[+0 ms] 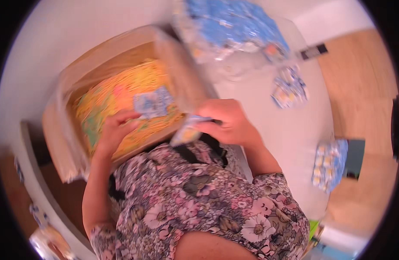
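My left hand (115, 132) hovers over the near left part of a cardboard box (60, 167). Its thumb and fingers are a little apart, with nothing visible between them. Beside it, a blue-and-white printed packet (152, 103) lies on thin yellow, orange and green strands (125, 80) inside the box. At the box's near right corner, my right hand (227, 121) is closed on a small printed packet (186, 133) with a yellow design. A short dark piece (216, 121) shows at its fingers; blur hides what it is.
Clear plastic film (182, 60) lines the box. A large clear bag of blue packets (234, 26) lies at the far side of the pale table (269, 138). Several loose packets (290, 89) lie to the right. Another blue-and-yellow pack (329, 164) sits at the table's right edge.
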The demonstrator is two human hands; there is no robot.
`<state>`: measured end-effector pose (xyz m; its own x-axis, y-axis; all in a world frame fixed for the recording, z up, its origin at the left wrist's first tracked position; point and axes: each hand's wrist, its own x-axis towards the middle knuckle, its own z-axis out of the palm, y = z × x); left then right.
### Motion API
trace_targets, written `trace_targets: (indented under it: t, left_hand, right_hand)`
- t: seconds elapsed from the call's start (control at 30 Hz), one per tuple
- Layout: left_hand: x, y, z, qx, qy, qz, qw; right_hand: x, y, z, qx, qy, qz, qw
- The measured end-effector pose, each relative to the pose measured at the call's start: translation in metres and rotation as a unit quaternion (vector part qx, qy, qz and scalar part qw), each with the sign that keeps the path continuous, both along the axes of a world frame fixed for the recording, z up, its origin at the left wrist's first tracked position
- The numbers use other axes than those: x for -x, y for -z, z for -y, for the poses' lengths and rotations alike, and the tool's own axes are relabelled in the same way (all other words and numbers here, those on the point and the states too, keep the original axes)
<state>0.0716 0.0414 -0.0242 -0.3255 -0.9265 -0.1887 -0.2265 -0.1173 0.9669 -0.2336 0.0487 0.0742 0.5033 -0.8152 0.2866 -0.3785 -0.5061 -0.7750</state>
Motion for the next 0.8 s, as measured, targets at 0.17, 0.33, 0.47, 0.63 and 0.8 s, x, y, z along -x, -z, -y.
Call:
trace_targets:
  t: [0.17, 0.33, 0.47, 0.63, 0.8]
  left_hand:
    - [-0.001, 0.015, 0.022, 0.050, 0.032, 0.164, 0.985]
    - [0.029, 0.044, 0.058, 0.355, 0.088, 0.337, 0.868]
    - [0.054, 0.067, 0.061, 0.283, 0.079, 0.427, 0.855]
    - [0.057, 0.058, 0.063, 0.203, 0.044, 0.401, 0.892]
    - [0.053, 0.049, 0.065, 0.176, 0.013, 0.384, 0.906]
  right_hand:
    - [0.164, -0.017, -0.008, -0.070, 0.354, -0.072, 0.930]
    - [0.314, 0.045, 0.007, 0.044, 0.481, -0.275, 0.831]
    - [0.301, 0.066, 0.017, 0.259, 0.446, -0.350, 0.782]
    - [0.224, 0.037, -0.002, 0.282, 0.438, -0.295, 0.801]
    - [0.138, 0.013, -0.016, 0.379, 0.326, -0.186, 0.846]
